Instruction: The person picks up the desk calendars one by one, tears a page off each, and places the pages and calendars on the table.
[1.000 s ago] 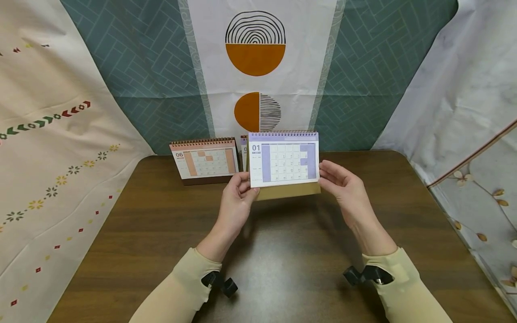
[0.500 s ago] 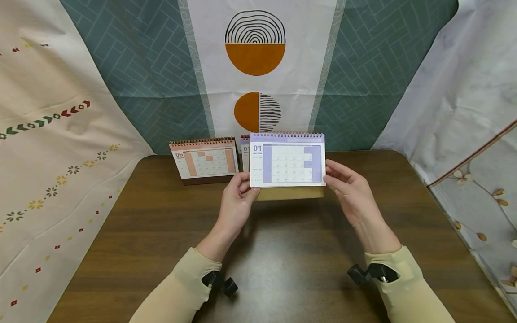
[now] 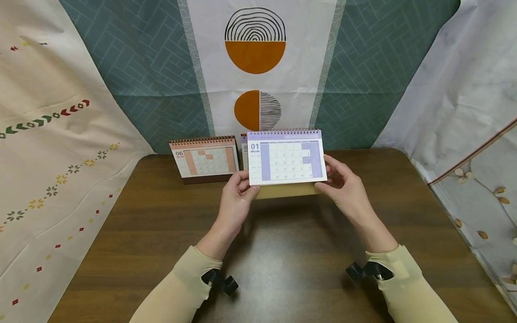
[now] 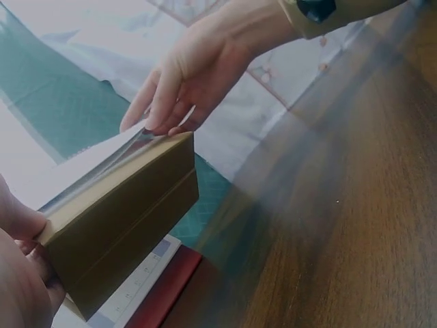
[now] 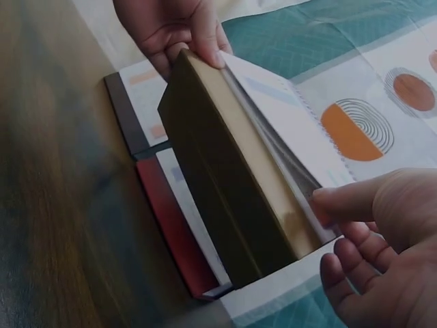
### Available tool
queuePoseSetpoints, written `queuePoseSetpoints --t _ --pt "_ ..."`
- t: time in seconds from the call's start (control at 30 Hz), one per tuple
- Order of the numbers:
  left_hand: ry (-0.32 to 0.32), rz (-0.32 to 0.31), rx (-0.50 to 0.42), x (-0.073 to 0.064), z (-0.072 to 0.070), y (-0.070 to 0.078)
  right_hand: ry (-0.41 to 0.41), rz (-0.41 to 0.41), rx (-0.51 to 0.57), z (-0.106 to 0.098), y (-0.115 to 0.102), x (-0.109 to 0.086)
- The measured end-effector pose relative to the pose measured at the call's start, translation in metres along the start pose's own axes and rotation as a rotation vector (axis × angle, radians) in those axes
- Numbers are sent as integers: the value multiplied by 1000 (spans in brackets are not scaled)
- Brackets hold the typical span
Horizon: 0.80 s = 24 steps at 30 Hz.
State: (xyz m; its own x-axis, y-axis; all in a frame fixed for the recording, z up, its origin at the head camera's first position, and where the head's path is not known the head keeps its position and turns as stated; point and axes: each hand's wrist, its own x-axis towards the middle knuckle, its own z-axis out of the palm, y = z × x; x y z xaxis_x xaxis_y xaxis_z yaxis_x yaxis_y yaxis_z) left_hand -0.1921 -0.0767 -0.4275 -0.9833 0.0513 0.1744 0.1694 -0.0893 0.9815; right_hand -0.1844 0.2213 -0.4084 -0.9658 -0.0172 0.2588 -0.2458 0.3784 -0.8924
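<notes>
Lifted above the table is a spiral-bound desk calendar (image 3: 286, 161) with lilac "01" pages and a gold cardboard stand (image 3: 287, 191). My left hand (image 3: 235, 204) pinches its lower left corner, thumb in front. At the lower right corner, my right hand (image 3: 348, 193) holds the page edges, its thumb (image 5: 345, 203) along the bottom and some fingers hidden behind the pages. Seen from the right wrist, the pages stand a little apart from the gold stand at that corner.
An orange "06" desk calendar (image 3: 206, 162) stands at the back left of the wooden table (image 3: 173, 251). Another calendar with a red base (image 5: 176, 229) stands beside it, mostly hidden behind the held one. Patterned cloths (image 3: 355, 89) hang around the table.
My right hand shifted right, then came back in, its thumb now at the pages' lower right corner. The pages' right side has swung slightly. My left hand keeps its grip.
</notes>
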Motion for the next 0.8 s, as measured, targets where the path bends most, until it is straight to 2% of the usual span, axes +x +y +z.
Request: queuePoseSetpoints --t 0.17,0.6,0.8 --pt "-4 -8 -6 -1 -1 1 36 -31 -33 1 0 1" --pt "-8 4 -9 0 0 1 40 -47 -46 0 2 1" --pt "-2 6 -14 0 0 1 72 -119 -97 1 5 1"
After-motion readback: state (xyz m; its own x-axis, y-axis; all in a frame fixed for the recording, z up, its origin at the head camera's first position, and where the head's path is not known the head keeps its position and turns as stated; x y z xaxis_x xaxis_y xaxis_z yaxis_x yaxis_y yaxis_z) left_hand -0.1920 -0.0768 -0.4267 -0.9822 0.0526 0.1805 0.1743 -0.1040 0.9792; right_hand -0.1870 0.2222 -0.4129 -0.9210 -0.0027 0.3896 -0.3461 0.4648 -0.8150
